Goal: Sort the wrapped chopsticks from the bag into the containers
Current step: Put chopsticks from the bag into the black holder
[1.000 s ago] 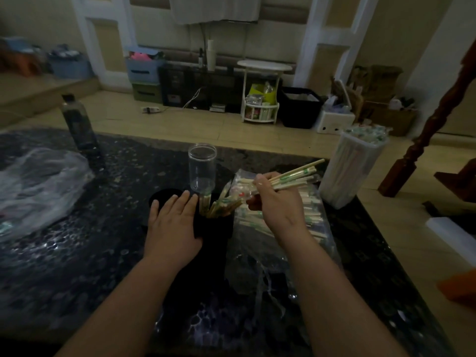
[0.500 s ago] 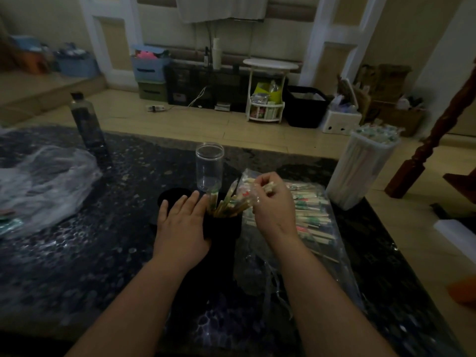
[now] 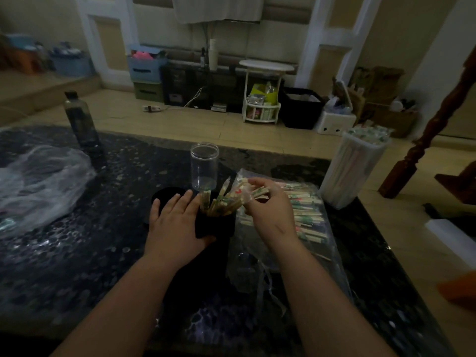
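left hand [image 3: 175, 225] and right hand [image 3: 268, 215] bare, a small scratch [image 3: 282, 230] at the right wrist.

The room is dim, with cream walls [image 3: 391, 34] framed by white pilasters [image 3: 332, 34] and a floor of pale beige tiles [image 3: 231, 130]. At 12 o'clock a white cloth [image 3: 217, 9] hangs above a low black cabinet [image 3: 195, 83]. Just beside the cabinet, toward 1 o'clock, stand a small white round-topped stand [image 3: 262, 94] and a black bin [image 3: 300, 109]. At 11 o'clock a blue storage box [image 3: 144, 68] sits on a green one (contents blurred). A raised step [image 3: 46, 88] lies at 10 o'clock and a turned wooden post [image 3: 438, 119] at 2 o'clock. The dark speckled worktop [image 3: 77, 253] fills the foreground.
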